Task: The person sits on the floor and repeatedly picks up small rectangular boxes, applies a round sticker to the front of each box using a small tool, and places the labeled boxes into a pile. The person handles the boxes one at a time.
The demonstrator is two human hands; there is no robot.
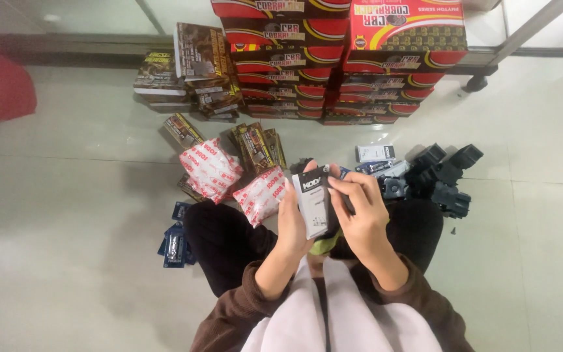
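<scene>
A small white-and-black rectangular cardboard box (pixel 314 201) is gripped along its edges by the left hand (pixel 292 225) and right hand (pixel 361 215). Bare tiled floor (pixel 66 261) is seen at the left.

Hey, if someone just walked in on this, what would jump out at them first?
Probably the tall stack of red cartons against the glass wall at the top. Next, the small white-and-black box at centre, held up by the left hand and the right hand. Red-and-white packets lie on the floor left of it.
</scene>
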